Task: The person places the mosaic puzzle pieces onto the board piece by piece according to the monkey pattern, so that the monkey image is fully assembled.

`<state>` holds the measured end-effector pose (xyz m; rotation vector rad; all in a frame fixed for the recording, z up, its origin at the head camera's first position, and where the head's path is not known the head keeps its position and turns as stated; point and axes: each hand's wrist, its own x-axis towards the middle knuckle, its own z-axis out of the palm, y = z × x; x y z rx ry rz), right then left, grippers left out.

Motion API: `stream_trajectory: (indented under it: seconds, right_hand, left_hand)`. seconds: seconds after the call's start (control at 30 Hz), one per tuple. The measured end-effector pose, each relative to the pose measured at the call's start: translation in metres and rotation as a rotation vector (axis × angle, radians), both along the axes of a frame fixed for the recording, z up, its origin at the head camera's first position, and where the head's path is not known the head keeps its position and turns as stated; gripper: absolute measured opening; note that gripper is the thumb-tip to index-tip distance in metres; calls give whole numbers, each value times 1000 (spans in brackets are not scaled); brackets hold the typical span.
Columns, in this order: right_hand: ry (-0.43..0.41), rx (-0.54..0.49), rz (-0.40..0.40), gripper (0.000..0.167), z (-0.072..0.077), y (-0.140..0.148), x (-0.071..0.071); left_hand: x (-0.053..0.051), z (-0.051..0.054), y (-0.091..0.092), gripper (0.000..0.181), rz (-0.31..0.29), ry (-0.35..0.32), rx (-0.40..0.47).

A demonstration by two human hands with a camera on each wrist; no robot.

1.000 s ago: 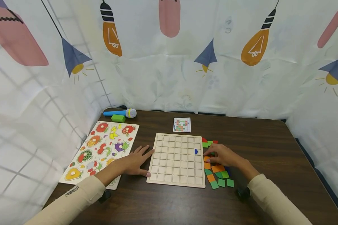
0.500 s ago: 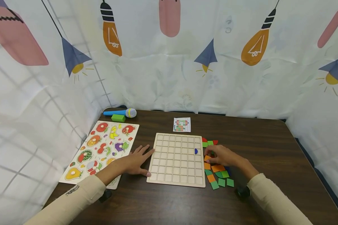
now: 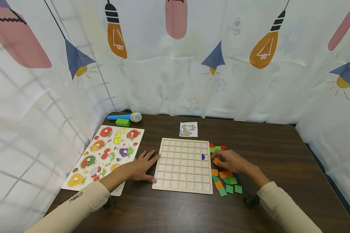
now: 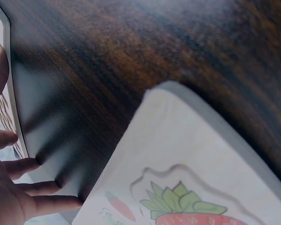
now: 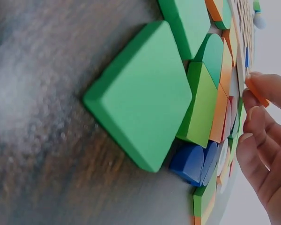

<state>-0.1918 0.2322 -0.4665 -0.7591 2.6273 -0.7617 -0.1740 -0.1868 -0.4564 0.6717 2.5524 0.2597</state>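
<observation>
Looks like the picking-up step, with the right hand [image 3: 228, 160] pinching an orange tile [image 3: 216, 160] just right of the board [image 3: 178, 165], the left hand [image 3: 141, 168] fingers-spread at its left edge, so next probably calls for a short carry leftward.

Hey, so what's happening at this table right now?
A person's right hand pinches a small, flat orange tile beside loose green, orange, red and blue pieces. Their left hand rests spread at the left edge of a pale wooden grid board. One blue half-round piece sits on the board, near its right side. A small white printed card lies beyond.
</observation>
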Motion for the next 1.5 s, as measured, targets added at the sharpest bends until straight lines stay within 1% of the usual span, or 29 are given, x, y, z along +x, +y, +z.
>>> stream_trajectory:
  seconds: [0.1, 0.2, 0.33, 0.6, 0.77, 0.87, 1.1, 1.27, 1.4, 1.5]
  right_hand:
    - [3, -13, -21, 19, 0, 1, 0]
    - [1, -27, -35, 23, -1, 2, -1]
    - [-3, -47, -45, 29, -2, 0, 0]
    - [-6, -125, -47, 34, -3, -3, -1]
    - [-40, -169, -67, 37, -4, -5, -3]
    - [-58, -192, -79, 37, -4, -8, -4]
    - [-47, -251, -107, 32, -6, -21, -7]
    - [-75, -296, -142, 31, -10, -33, -10]
    - [-78, -292, -163, 30, -11, -42, -11]
    - [-58, -266, -171, 28, -10, -48, -13]
  left_hand:
    - [1, 0, 0, 103, 1, 3, 0]
    - [1, 1, 0, 102, 0, 7, -3]
    - [2, 2, 0, 101, -8, 10, -3]
    - [2, 2, 0, 101, -9, -4, 6]
    - [1, 2, -1, 101, -9, -5, 4]
    - [1, 3, 0, 101, -11, -2, 2]
    - [1, 4, -1, 101, -11, 1, 4]
    - [1, 3, -1, 101, -16, 7, 5]
    - [1, 2, -1, 101, -18, 6, 7]
    - [1, 2, -1, 101, -17, 5, 9]
